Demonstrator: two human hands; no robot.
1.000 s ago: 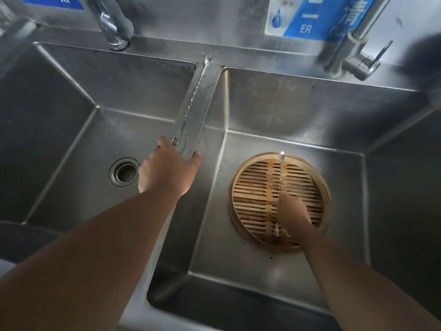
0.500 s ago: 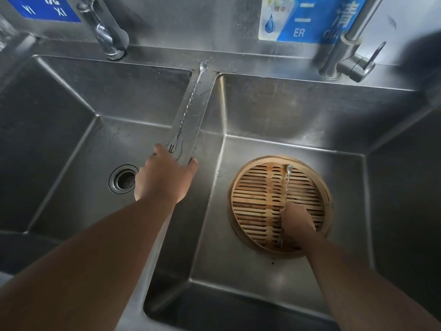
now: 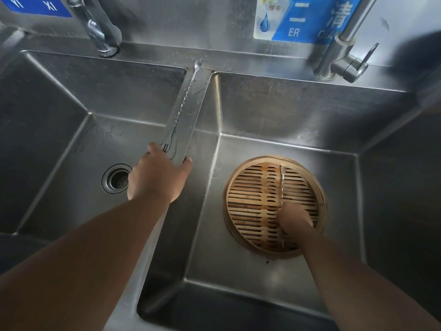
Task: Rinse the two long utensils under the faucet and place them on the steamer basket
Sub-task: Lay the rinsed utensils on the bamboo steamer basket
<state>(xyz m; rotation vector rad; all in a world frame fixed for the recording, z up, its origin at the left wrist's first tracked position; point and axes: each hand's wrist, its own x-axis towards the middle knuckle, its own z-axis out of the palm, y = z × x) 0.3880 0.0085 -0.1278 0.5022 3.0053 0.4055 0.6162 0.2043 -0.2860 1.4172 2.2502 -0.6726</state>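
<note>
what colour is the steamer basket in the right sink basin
The steamer basket is light tan bamboo with darker brown slats; the head view shows it best.

Dim, soft overhead light; dull glare on steel, wide-angle bending and blur at edges

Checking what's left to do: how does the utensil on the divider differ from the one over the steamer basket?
The divider utensil lies on the divider, its fork end by the left hand; the basket utensil is gripped by the right hand over the basket. The divider utensil slants; the basket utensil runs nearly straight. Both are long twisted metal, spoon end far, fork end near.
</note>
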